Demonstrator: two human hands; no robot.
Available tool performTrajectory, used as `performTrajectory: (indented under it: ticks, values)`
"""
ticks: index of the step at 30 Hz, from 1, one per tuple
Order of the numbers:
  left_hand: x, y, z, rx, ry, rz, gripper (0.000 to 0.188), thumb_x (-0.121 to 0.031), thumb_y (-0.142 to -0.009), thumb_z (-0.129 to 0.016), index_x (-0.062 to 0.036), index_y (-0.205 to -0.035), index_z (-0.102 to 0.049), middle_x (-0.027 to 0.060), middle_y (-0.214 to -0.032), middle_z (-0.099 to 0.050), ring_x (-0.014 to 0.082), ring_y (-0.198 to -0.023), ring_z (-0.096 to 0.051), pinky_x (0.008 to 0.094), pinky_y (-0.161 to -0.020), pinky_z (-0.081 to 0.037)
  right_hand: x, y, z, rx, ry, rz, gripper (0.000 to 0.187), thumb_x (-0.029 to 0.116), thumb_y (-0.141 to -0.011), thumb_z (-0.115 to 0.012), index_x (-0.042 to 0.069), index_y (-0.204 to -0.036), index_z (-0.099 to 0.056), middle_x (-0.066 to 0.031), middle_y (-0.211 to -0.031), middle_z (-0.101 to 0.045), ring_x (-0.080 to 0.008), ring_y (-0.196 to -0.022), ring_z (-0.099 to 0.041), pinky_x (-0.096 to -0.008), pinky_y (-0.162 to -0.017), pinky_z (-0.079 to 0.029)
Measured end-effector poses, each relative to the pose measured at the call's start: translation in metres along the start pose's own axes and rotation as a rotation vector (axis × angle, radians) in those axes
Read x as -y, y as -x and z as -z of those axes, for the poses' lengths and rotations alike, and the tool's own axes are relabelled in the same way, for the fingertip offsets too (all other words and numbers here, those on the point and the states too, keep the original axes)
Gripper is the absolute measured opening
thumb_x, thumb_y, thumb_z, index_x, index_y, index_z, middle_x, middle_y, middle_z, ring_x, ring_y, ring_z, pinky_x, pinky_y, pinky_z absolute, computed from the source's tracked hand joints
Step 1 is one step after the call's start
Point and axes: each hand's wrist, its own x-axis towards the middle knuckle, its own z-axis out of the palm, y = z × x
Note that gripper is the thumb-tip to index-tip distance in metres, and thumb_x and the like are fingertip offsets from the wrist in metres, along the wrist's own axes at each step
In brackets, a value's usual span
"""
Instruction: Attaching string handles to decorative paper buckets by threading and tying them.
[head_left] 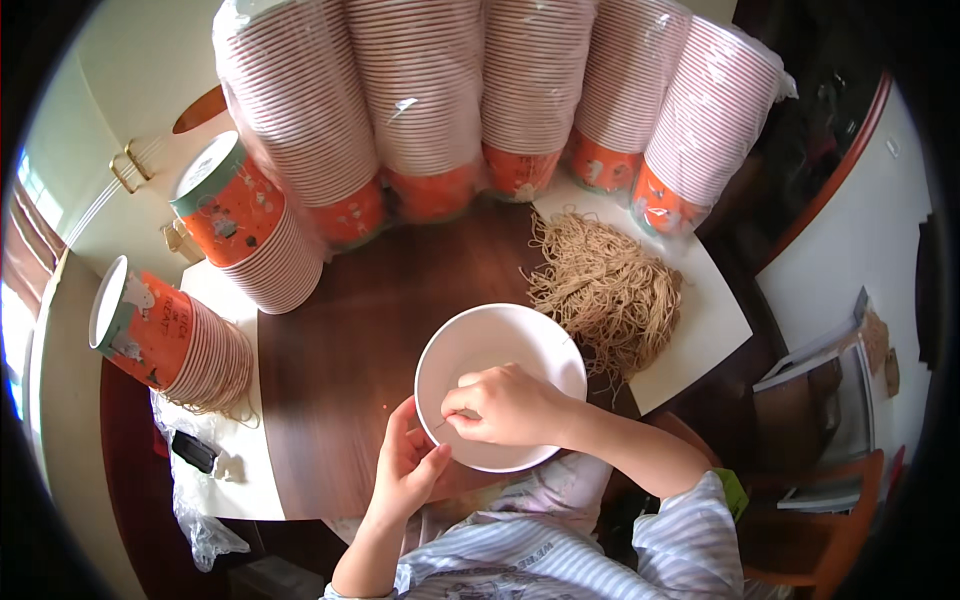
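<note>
A white paper bucket (500,345) stands open side up at the table's near edge, in front of my body. My left hand (405,470) holds it from the left, thumb by the near rim and fingers along the outer wall. Inside the bucket, my right hand (505,405) is closed in a pinch close to the left wall. A thin strand of cord (440,425) runs between that wall and my right fingers; its end is hidden in them. Just beyond the bucket on the right lies a tangled pile of tan cords (610,290).
Several tall plastic-wrapped stacks of paper buckets (425,90) line the far side. Two shorter orange-and-green stacks lean at the left: one farther back (240,215), one nearer (165,330). A small black object (193,452) lies by clear plastic at left. A wooden chair (850,520) stands right.
</note>
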Motion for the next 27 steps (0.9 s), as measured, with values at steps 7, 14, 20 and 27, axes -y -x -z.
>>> performTrajectory:
  ticks: [7,14,20,27]
  values:
    - [0.003,0.0008,-0.0036,-0.01,0.032,-0.011,0.059,-0.004,-0.082,-0.056,-0.0056,-0.132,-0.023,0.009,-0.094,-0.058,0.0072,-0.07,-0.053,0.0189,-0.054,-0.042,-0.0052,0.0022,-0.0005,0.016,0.01,0.023,0.012,0.018,-0.073,-0.057,0.012,-0.078,-0.066,-0.0073,-0.07,-0.062,-0.0253,-0.062,-0.06,-0.0367,-0.058,-0.048]
    - [0.0042,0.0001,-0.0015,-0.003,0.029,-0.026,0.058,-0.004,-0.083,-0.055,-0.0051,-0.131,-0.023,0.009,-0.093,-0.057,0.0065,-0.067,-0.051,0.0182,-0.051,-0.04,-0.0031,-0.0022,-0.0006,0.023,0.04,0.036,0.012,0.018,-0.072,-0.057,0.012,-0.077,-0.065,-0.0073,-0.069,-0.061,-0.0255,-0.062,-0.06,-0.0372,-0.059,-0.048]
    - [0.0056,-0.0008,-0.0009,-0.01,0.038,-0.024,0.058,-0.003,-0.083,-0.055,-0.0047,-0.131,-0.023,0.0087,-0.093,-0.057,0.0066,-0.068,-0.051,0.0182,-0.052,-0.041,-0.0032,-0.0052,0.0,0.01,0.048,0.039,0.012,0.018,-0.072,-0.056,0.012,-0.076,-0.065,-0.0077,-0.069,-0.06,-0.0258,-0.061,-0.06,-0.0372,-0.058,-0.048]
    - [0.004,-0.0015,-0.0023,-0.019,0.023,-0.013,0.058,-0.004,-0.083,-0.055,-0.0048,-0.131,-0.023,0.0085,-0.094,-0.057,0.0068,-0.071,-0.052,0.018,-0.053,-0.041,-0.0046,-0.0056,-0.0004,0.003,0.058,0.06,0.011,0.019,-0.072,-0.057,0.012,-0.075,-0.065,-0.0066,-0.068,-0.06,-0.0248,-0.061,-0.06,-0.0363,-0.058,-0.048]
